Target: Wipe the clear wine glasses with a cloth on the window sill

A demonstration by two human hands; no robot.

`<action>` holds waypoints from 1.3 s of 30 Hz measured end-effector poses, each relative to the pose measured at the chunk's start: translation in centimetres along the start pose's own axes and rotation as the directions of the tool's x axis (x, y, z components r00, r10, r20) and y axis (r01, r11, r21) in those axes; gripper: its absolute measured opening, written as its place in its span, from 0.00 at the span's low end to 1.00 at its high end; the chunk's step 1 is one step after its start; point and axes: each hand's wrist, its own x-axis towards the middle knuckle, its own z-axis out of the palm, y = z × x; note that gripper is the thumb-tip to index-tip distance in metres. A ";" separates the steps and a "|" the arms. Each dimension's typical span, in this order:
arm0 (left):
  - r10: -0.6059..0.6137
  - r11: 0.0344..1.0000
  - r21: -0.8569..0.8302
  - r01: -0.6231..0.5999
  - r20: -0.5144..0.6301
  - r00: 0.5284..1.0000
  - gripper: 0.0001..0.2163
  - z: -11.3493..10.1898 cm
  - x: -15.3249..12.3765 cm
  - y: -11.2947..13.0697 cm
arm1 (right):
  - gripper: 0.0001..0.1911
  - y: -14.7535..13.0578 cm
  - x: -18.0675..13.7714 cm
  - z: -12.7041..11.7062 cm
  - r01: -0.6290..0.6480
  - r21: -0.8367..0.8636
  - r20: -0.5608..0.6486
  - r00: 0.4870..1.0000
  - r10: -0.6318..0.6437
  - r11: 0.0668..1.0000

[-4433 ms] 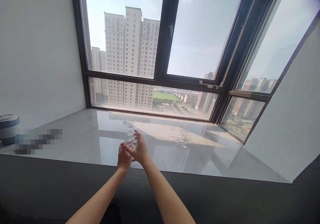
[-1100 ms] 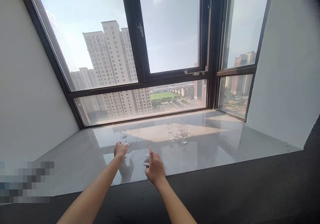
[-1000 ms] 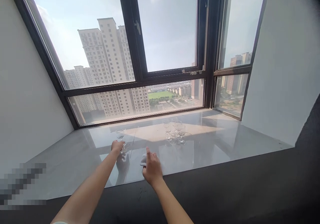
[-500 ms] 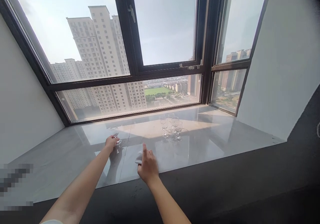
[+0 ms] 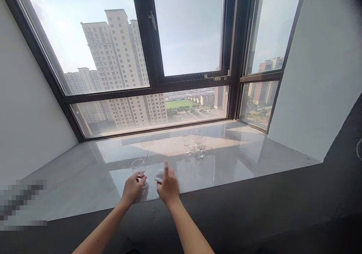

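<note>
Stemmed glass in one hand, white cloth in the other, over a shiny windowsill
Head cam: left hand [image 5: 132, 189] has the stem of a clear glass [image 5: 138, 166] pinched between thumb and fingers, bowl up and tipped a bit left; can't tell if the base touches the sill [image 5: 223, 173]. Right hand [image 5: 169, 187] is just beside it, fingers curled around a white cloth [image 5: 158, 176], index finger sticking out. More stemmed glasses [image 5: 201, 144] stand bunched further back to the right, near the window [image 5: 186, 103].
</note>
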 end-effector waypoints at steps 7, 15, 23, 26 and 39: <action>0.196 0.938 0.308 -0.158 -0.096 0.976 0.12 0.7 -2.4 1.2 | 0.42 0.2 0.0 0.5 0.019 0.028 -0.070 0.997 -0.017 0.999; 0.202 0.905 0.399 -0.147 -0.098 0.975 0.10 1.0 -2.4 1.4 | 0.39 0.5 0.2 1.3 0.012 0.248 -0.295 0.953 0.064 0.969; 0.164 0.925 0.362 -0.110 -0.120 0.979 0.10 1.1 -2.3 1.5 | 0.37 -0.3 -0.6 -2.1 0.057 0.457 -0.341 0.933 0.116 0.887; 0.149 0.931 0.351 -0.102 -0.109 0.983 0.10 0.9 -2.3 1.6 | 0.35 -2.3 -1.5 -5.2 0.117 0.473 -0.377 0.923 0.080 0.873; 0.107 0.932 0.357 -0.071 -0.081 0.991 0.09 0.2 -2.7 3.0 | 0.32 -8.8 -5.9 -14.2 0.030 0.585 -0.329 0.922 0.204 0.810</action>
